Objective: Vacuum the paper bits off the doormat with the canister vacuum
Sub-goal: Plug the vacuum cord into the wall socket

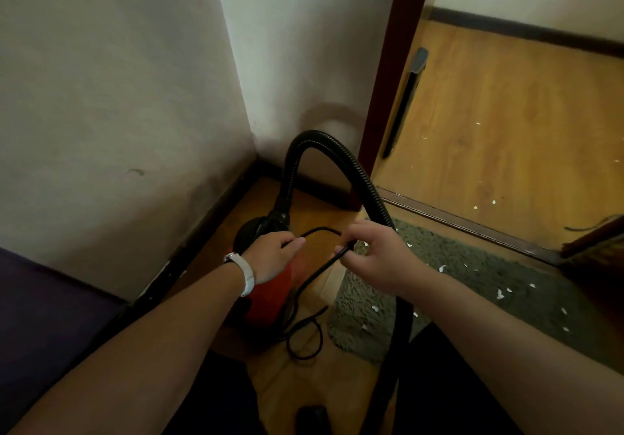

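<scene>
At the doormat's left edge, on the floor: red canister vacuum under left hand, both hands pinching black power cord, right hand nearer mat; paper bits scattered rightward, hose arching above.

white walls | wood floor | dark doorframe | dim light

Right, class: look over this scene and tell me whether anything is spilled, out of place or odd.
White paper bits are scattered over the green doormat, and more lie on the wooden floor past the doorway. The vacuum's power cord lies in a loose tangle on the floor, held higher up by both hands.
</scene>
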Tool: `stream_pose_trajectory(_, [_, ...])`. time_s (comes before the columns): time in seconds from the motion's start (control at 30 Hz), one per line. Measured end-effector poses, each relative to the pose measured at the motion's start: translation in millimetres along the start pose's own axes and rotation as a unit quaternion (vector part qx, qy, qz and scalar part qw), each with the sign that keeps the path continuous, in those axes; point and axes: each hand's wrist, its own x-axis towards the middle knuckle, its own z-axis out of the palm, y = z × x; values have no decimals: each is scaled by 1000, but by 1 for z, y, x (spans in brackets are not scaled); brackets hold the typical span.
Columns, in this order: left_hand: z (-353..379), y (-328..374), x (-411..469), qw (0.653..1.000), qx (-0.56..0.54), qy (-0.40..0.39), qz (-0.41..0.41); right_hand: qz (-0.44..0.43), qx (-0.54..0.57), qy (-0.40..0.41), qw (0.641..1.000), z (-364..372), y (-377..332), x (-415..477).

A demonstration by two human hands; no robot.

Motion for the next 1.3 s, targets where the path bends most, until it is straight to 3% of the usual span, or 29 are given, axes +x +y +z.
stream_pose_trajectory(0.1, [-12,-5,-16,1000,2,30,6,17,-41,-36,998,-2,6,-1])
stream_pose_trajectory(0.27, [-38,-3,-46,993,16,107,46,26,-144,-208,967,-8,-17,13])
stream_pose_trajectory(0.43, [-65,-2,-75,983,63,164,50,48,-98,-305,946,-7,-57,28])
stream_pose_trajectory(0.53, [-72,2,-96,979,106,158,69,46,-11,-244,969,3,-77,30])
stream_pose_trajectory(0.6, [-68,13,-107,980,120,129,90,9,-34,-173,984,15,-87,31])
stream_pose_trajectory(0.73, [-65,32,-121,978,114,124,126,-30,-77,-174,981,29,-103,25])
stream_pose_trajectory(0.93, [-81,25,-142,988,20,100,113,2,23,-97,995,16,-109,15])
stream_pose_trajectory(1.07, [-91,-13,-148,986,-7,151,73,30,30,-7,999,-6,-90,15])
stream_pose_trajectory(1.3, [-101,-22,-152,973,88,208,38,24,-87,-61,994,-12,-71,10])
